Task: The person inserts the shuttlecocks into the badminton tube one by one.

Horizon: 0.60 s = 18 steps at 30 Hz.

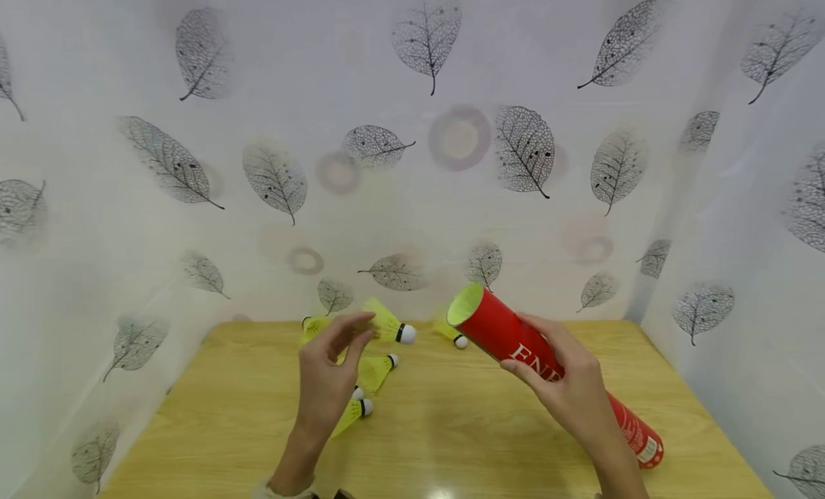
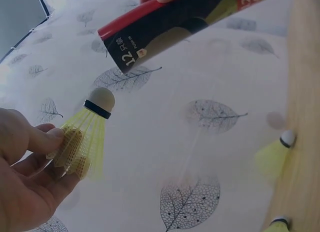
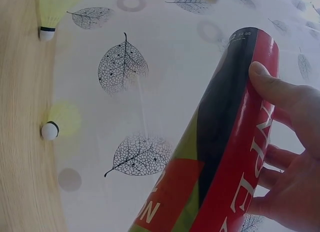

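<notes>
My left hand (image 1: 331,377) pinches a yellow shuttlecock (image 1: 385,323) by its skirt, the white cork pointing right towards the tube. In the left wrist view the thumb and fingers (image 2: 56,136) lie around the skirt, and the cork is just below the tube's end. With my right hand (image 1: 573,388) I grip a red shuttlecock tube (image 1: 499,326) around its middle. The tube tilts, its open mouth up and to the left, its lower end near the table on the right. Black and gold printing shows on its other side in the right wrist view.
On the wooden table (image 1: 464,427) several more shuttlecocks lie beyond and beside my left hand, one of them (image 1: 377,372) with its cork to the right. Another shuttlecock (image 1: 451,332) lies at the back edge. A leaf-patterned curtain (image 1: 412,220) encloses the back and sides.
</notes>
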Each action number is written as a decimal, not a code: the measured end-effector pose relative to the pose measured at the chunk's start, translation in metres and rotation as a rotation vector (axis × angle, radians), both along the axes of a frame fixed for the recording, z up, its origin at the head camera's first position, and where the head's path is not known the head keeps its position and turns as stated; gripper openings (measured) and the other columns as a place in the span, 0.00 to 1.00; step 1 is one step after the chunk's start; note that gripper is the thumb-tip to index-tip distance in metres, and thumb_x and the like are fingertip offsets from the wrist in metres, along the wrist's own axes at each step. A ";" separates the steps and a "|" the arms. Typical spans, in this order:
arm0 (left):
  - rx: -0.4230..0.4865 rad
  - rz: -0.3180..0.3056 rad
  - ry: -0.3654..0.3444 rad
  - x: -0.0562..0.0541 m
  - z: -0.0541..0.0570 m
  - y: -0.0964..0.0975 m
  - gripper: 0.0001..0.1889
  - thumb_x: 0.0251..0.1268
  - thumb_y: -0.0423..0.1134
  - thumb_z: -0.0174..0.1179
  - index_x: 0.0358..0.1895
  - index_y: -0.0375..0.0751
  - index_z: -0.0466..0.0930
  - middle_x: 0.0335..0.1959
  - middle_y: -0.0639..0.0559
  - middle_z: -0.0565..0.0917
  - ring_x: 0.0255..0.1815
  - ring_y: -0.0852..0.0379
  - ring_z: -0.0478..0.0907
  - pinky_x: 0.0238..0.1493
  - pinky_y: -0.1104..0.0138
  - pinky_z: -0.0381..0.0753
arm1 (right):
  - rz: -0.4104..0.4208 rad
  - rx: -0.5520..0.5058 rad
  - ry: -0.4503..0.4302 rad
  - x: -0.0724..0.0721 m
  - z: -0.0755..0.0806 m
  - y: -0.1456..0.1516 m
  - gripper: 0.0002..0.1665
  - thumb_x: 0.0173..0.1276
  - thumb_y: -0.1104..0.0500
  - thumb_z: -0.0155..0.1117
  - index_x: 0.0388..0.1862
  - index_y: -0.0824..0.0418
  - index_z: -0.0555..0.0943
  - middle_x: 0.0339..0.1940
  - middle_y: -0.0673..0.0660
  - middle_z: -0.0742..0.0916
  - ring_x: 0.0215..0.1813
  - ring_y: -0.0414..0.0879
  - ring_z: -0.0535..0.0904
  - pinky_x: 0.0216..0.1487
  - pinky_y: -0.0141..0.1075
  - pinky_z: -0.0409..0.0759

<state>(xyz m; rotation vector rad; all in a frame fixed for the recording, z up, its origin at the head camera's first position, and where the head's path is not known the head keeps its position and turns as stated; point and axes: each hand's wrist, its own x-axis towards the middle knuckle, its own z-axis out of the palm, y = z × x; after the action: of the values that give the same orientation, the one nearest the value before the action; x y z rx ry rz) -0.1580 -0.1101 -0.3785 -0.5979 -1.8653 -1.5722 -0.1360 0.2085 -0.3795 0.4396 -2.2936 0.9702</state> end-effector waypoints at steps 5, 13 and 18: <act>0.058 0.002 0.054 -0.002 0.002 0.006 0.14 0.66 0.20 0.64 0.52 0.35 0.85 0.38 0.43 0.87 0.40 0.52 0.87 0.49 0.67 0.87 | 0.017 0.000 -0.002 -0.001 0.000 -0.003 0.45 0.53 0.59 0.86 0.70 0.46 0.77 0.62 0.47 0.84 0.53 0.43 0.81 0.46 0.37 0.86; 0.058 0.026 0.136 -0.004 0.003 0.015 0.15 0.65 0.18 0.63 0.52 0.33 0.85 0.42 0.42 0.87 0.42 0.51 0.87 0.51 0.65 0.87 | 0.073 -0.006 -0.014 0.000 -0.001 -0.010 0.44 0.53 0.59 0.86 0.69 0.46 0.77 0.62 0.46 0.84 0.52 0.43 0.82 0.45 0.40 0.88; 0.096 0.047 0.195 -0.005 0.003 0.020 0.15 0.62 0.15 0.64 0.51 0.30 0.84 0.42 0.40 0.86 0.41 0.52 0.87 0.49 0.65 0.87 | 0.088 -0.003 -0.024 0.001 -0.003 -0.014 0.44 0.54 0.57 0.86 0.69 0.46 0.77 0.62 0.46 0.84 0.52 0.43 0.82 0.44 0.41 0.88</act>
<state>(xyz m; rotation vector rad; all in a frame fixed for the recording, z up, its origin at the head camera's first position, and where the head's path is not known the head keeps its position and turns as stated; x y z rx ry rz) -0.1629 -0.0904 -0.3752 -0.6361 -1.6388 -1.5070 -0.1354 0.1943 -0.3825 0.5339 -2.3106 1.0272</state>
